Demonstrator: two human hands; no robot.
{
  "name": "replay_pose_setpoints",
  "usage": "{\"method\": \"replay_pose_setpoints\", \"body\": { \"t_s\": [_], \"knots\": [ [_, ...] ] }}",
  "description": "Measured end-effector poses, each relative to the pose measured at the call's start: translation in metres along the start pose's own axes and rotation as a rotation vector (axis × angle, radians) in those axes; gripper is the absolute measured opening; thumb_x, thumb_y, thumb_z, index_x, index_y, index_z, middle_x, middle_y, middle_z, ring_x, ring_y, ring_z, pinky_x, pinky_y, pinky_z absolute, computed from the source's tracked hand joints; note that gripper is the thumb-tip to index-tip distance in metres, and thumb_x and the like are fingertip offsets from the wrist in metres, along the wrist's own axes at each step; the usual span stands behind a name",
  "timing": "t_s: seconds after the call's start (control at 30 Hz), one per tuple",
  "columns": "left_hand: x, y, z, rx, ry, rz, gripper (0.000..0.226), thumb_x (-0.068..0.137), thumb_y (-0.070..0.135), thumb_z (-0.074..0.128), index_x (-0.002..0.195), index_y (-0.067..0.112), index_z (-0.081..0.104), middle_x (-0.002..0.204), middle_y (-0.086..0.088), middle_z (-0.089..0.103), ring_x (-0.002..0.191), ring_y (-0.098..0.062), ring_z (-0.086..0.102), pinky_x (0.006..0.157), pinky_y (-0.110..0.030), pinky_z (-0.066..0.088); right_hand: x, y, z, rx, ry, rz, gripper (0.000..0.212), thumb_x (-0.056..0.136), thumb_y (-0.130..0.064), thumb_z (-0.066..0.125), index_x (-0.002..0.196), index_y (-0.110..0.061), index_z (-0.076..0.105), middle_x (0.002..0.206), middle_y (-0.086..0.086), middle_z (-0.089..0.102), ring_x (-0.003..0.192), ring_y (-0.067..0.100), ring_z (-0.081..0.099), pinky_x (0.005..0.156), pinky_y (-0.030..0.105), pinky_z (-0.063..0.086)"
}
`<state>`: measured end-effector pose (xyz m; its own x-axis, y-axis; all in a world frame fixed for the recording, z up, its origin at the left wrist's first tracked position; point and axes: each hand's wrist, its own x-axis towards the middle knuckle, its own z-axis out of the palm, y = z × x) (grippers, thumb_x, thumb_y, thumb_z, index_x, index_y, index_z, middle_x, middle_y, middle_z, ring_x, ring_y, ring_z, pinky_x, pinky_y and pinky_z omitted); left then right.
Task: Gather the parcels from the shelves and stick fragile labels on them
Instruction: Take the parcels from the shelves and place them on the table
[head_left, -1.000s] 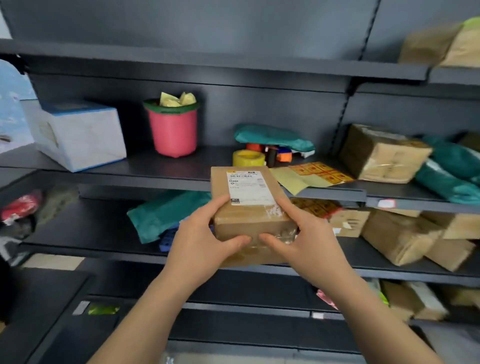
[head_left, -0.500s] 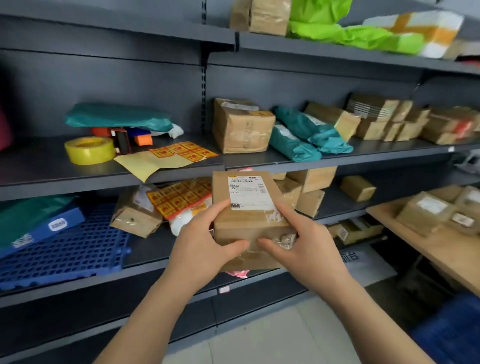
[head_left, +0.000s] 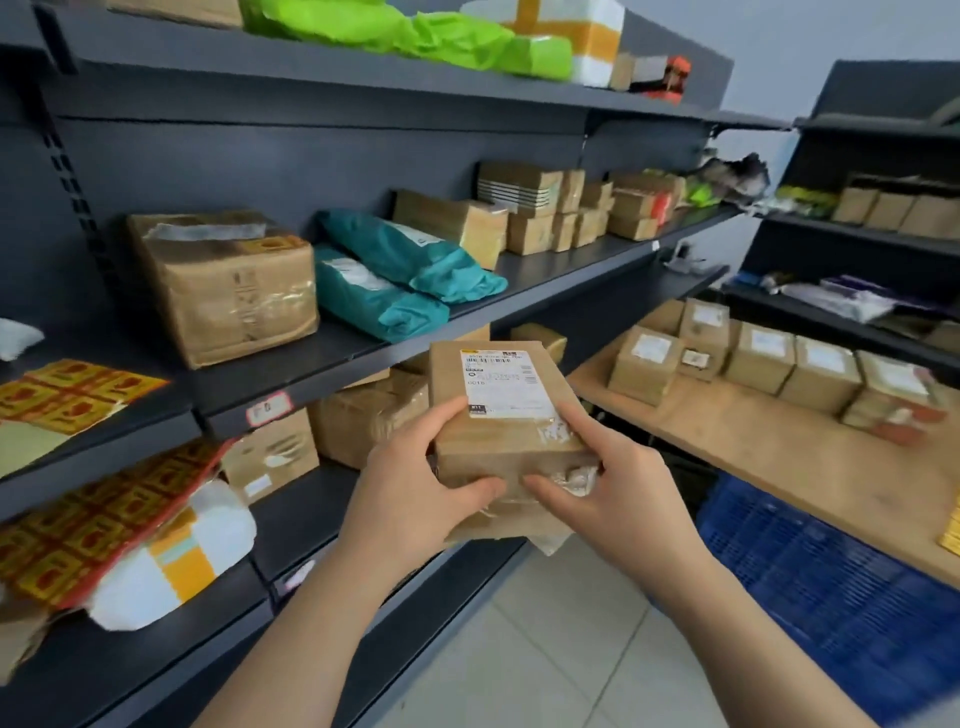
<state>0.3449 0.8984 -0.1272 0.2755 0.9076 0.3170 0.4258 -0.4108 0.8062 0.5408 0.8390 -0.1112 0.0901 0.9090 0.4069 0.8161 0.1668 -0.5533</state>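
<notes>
Held a small brown parcel (head_left: 506, 415) up in front of the dark shelves (head_left: 337, 356), clamped from both sides with the left hand (head_left: 410, 499) curled round its near left corner and the right hand (head_left: 618, 493) round the near right one, with thumbs (head_left: 480, 488) almost meeting on the front face and the white shipping label (head_left: 498, 382) facing up. Spotted sheets of red-and-yellow fragile labels (head_left: 67, 395) lying flat on the middle shelf at far left, well apart from the parcel. Also saw teal mailer bags (head_left: 395, 275) beside a big taped box (head_left: 223, 286) on that shelf, plus a row of small boxes (head_left: 763, 358) on the wooden counter (head_left: 779, 457) off right.
</notes>
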Motion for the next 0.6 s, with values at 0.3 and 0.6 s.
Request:
{"method": "replay_pose_setpoints", "body": {
  "t_s": [0.3,0.6],
  "knots": [
    [0.095,0.009,0.065,-0.067,-0.234,0.134,0.078,0.063,0.044,0.082,0.128,0.055,0.039,0.112,0.034,0.048,0.098,0.018,0.047,0.068,-0.005,0.044,0.028,0.055,-0.023,-0.080,0.170,0.206,0.073,0.074,-0.048,0.071,0.137,-0.045,0.035,0.097,-0.030,0.054,0.089,-0.009,0.053,0.066,0.007,0.044],
    [0.172,0.028,0.186,-0.098,-0.409,0.205,0.081,0.063,0.046,0.080,0.132,0.052,0.038,0.112,0.032,0.049,0.105,0.001,0.050,0.082,-0.025,0.053,0.050,0.163,-0.064,-0.138,0.251,0.398,0.072,0.072,-0.050,0.071,0.136,-0.043,0.039,0.100,-0.018,0.064,0.089,0.000,0.058,0.074,0.020,0.051]
  ]
}}
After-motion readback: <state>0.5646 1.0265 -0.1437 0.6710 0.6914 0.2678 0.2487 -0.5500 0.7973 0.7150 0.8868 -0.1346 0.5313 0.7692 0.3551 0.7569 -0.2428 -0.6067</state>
